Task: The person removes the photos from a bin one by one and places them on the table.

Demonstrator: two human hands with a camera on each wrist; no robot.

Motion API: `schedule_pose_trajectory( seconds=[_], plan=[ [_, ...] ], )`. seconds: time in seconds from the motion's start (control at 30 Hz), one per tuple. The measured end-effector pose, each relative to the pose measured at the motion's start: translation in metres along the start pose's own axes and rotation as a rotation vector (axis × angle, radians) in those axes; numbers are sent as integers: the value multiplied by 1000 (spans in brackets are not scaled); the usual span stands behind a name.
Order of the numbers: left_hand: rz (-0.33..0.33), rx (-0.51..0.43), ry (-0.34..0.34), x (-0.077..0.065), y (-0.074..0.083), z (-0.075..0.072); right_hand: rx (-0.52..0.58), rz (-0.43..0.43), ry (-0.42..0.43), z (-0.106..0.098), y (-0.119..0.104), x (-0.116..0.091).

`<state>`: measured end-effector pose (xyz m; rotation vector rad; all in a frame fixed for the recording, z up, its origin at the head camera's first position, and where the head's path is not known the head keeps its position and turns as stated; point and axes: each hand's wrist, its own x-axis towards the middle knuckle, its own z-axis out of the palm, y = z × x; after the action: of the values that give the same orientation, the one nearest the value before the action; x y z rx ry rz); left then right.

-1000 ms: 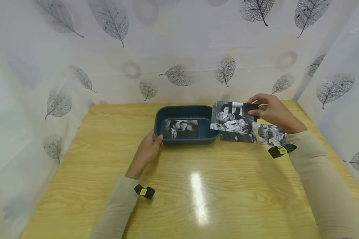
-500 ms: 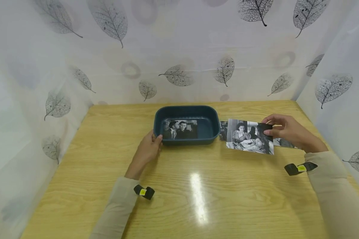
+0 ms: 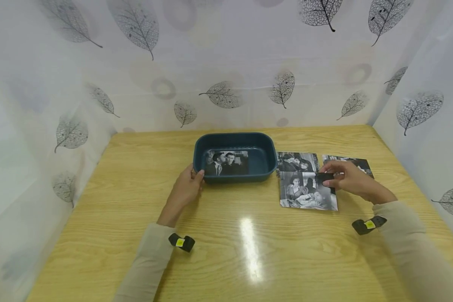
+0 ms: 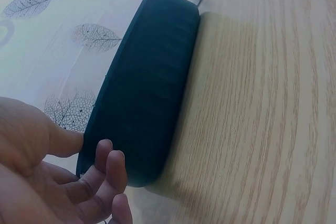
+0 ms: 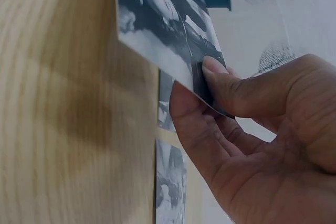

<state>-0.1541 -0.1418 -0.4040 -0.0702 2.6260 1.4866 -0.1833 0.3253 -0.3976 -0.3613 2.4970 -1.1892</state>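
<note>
In the head view my left hand (image 3: 186, 184) grips the near left corner of a dark teal rectangular dish (image 3: 234, 179), thumb over the rim. A black-and-white photo (image 3: 230, 163) lies inside the dish, toward its left. My right hand (image 3: 349, 180) pinches another black-and-white photo (image 3: 305, 193) by its right edge, between thumb and fingers. The right wrist view shows this held photo (image 5: 163, 30) raised at an angle over the wood. Behind it, partly covered in the head view, lies a photo (image 3: 298, 160) close to the dish's right end.
One more photo (image 3: 356, 162) lies farther right, partly behind the right hand. The wooden table (image 3: 219, 243) runs back to a pale curtain (image 3: 234, 50) with leaf prints, which also hangs along both sides. A bright light reflection shows on the tabletop.
My right hand has drawn its photo away from over the dish's right rim, first rightward, then toward me and slightly left, lower down. The left hand and the dish stay in place.
</note>
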Motion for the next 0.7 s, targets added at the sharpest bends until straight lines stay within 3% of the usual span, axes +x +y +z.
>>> schedule_pose_trajectory(
  seconds=[0.47, 0.7],
  plan=[
    [-4, 0, 5, 0, -2, 0, -256, 2, 69, 24, -1, 15],
    [-5, -2, 7, 2, -3, 1, -295, 2, 72, 30, -3, 16]
  ],
)
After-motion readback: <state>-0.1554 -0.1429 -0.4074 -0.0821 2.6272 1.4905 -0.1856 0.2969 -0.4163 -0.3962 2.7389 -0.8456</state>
